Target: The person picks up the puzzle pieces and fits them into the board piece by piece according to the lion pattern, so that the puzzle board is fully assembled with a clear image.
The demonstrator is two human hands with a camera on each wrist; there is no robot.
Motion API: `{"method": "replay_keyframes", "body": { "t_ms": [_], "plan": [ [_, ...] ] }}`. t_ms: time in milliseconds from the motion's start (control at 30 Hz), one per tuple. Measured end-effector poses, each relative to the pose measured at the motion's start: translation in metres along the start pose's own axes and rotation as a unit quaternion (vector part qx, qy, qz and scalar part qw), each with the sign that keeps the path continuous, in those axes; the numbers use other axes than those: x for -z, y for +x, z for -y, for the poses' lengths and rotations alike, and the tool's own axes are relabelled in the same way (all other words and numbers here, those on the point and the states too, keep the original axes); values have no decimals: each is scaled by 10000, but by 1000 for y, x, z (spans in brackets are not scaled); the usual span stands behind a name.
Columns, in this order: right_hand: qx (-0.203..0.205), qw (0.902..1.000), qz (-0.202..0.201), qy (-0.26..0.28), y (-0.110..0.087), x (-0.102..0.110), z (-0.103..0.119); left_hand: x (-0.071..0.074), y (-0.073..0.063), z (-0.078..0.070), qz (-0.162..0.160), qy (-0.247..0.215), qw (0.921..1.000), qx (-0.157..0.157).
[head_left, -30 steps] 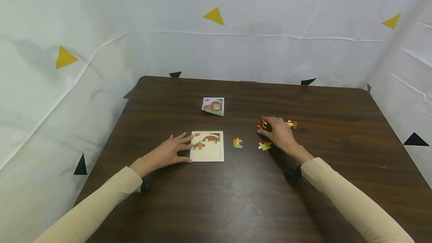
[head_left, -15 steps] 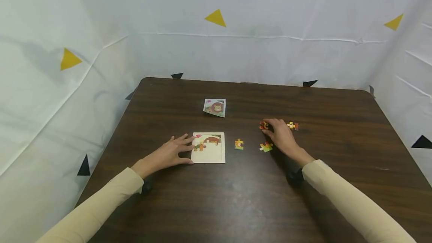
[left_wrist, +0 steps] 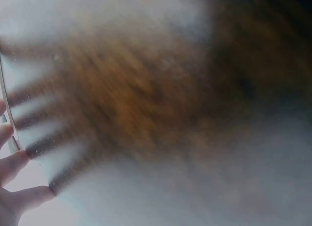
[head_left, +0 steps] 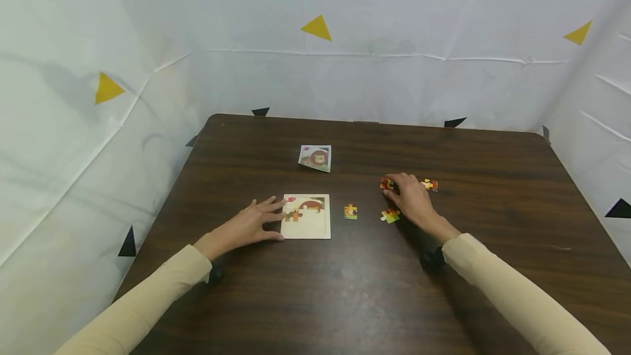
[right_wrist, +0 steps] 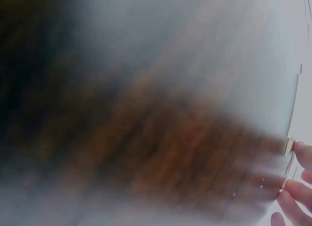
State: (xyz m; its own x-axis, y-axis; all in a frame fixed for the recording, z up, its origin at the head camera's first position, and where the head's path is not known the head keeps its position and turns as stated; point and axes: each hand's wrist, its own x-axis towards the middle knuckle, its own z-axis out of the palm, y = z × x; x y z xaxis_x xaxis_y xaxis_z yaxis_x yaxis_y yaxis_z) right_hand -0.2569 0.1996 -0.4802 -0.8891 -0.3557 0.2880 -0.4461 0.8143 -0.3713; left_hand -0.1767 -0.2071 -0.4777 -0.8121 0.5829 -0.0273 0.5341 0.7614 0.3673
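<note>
A square wooden puzzle board [head_left: 310, 229] lies on the table, its upper part filled with pieces of a printed picture. My left hand [head_left: 246, 226] rests at its left side with fingers spread, fingertips right at the edge and over the corner. To the right, my right hand [head_left: 414, 196] pinches a red puzzle piece [head_left: 386, 183] between thumb and forefinger, low at the tabletop. A yellow puzzle piece [head_left: 350, 212] lies between board and right hand. A green-and-orange puzzle piece [head_left: 389, 216] lies just below the right thumb, and a red-and-yellow one [head_left: 432, 184] behind the knuckles.
A small lion picture card [head_left: 315, 158], one edge curled up, lies beyond the board. The dark wooden table [head_left: 315, 300] has rounded far corners. White sheets [head_left: 374, 86] with yellow and black triangles hang around it.
The head view has shifted slightly, so everything sits a little lower and further right. Both hands keep their places at the board and the red piece.
</note>
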Motion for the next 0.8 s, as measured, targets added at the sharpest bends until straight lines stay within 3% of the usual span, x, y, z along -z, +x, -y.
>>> {"method": "replay_keyframes", "body": {
  "t_ms": [367,800],
  "plan": [
    [40,9999,167,15,5,3,2,1,-1,-1,79,-56,9999,41],
    [601,9967,153,529,5,2,37,1,2,1,182,7,9998,125]
  ]
}}
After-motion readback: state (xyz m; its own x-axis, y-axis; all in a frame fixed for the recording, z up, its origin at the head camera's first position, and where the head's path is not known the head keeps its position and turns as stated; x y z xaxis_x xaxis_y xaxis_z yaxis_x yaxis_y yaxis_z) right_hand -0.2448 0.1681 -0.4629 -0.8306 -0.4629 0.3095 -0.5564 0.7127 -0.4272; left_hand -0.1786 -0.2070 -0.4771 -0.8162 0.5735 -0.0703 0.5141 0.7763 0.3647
